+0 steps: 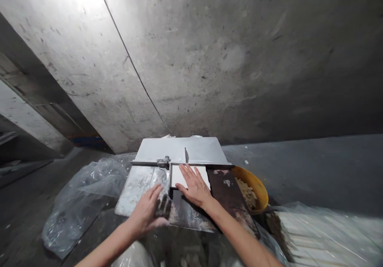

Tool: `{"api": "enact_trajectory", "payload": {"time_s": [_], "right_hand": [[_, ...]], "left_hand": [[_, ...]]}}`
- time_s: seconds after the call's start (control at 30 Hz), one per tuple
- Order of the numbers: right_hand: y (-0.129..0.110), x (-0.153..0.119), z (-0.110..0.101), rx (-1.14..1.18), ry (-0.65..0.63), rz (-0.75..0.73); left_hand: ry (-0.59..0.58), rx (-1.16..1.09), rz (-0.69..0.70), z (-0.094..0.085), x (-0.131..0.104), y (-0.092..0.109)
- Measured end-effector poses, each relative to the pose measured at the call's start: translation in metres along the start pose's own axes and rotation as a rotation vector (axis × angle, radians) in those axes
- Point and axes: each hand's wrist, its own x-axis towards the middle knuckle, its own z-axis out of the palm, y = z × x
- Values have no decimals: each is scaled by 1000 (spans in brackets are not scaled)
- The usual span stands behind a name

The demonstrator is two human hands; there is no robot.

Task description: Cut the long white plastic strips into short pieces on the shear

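Note:
My right hand [195,186] lies flat on a white rectangular tile-like piece [176,176], its fingers spread and pointing away from me. The piece rests on a worn metal saw table [139,183], its left side along a metal guide [170,175]. Just beyond my fingertips a thin dark blade [186,155] stands in a slot in the pale rear panel [158,149]. Over the table's near left part hovers my left hand [146,209], holding nothing, with its fingers apart and a little blurred. A small clamp [163,161] sits at the guide's far end.
Right of the table stands a yellow bucket [260,187] with many broken offcuts [247,193]. Clear plastic sheeting [83,199] is heaped at the left. A stack of pale strips [323,235] lies at the lower right. Behind rises a concrete wall [209,59].

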Motion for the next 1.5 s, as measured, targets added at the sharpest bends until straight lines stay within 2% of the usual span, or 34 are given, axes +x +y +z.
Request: {"api": "enact_trajectory", "payload": {"time_s": [0.1, 0.17, 0.23, 0.33, 0.43, 0.5, 0.6, 0.7, 0.8, 0.9, 1.03, 1.2, 1.3, 1.4, 1.5], "right_hand": [[0, -3, -2, 16, 56, 51], [2, -6, -3, 10, 77, 44], [9, -11, -4, -3, 63, -5], [34, -22, -8, -74, 0, -34], [66, -24, -9, -157, -77, 1], [83, -13, -9, -190, -103, 9], [101, 17, -10, -221, -118, 28], [113, 48, -12, -235, -152, 58], [121, 62, -14, -238, -157, 71], [120, 57, -13, -229, -138, 67], [104, 27, -7, -206, -69, 41], [80, -24, -3, -187, -2, -1], [76, -48, -4, -185, 9, -18], [70, -52, -3, -173, 24, -18], [51, -33, 4, -139, 15, -43]], "left_hand": [[123, -3, 12, -7, 47, -5], [96, 33, -16, -5, 82, 1], [4, 85, -84, -3, 110, 9], [-84, 121, -131, -3, 131, 15], [-77, 123, -119, -7, 140, 7], [-59, 122, -120, -10, 153, -2], [-26, 126, -119, -14, 183, -16], [-6, 146, -119, -19, 215, -27], [12, 170, -124, -22, 230, -31], [19, 186, -100, -21, 223, -27], [31, 220, -76, -10, 195, -13], [-44, 220, -89, -6, 149, 7], [-106, 278, -58, -2, 108, 19], [-149, 336, 144, 23, 55, 32], [-115, 438, 368, 62, 2, 41]]}}
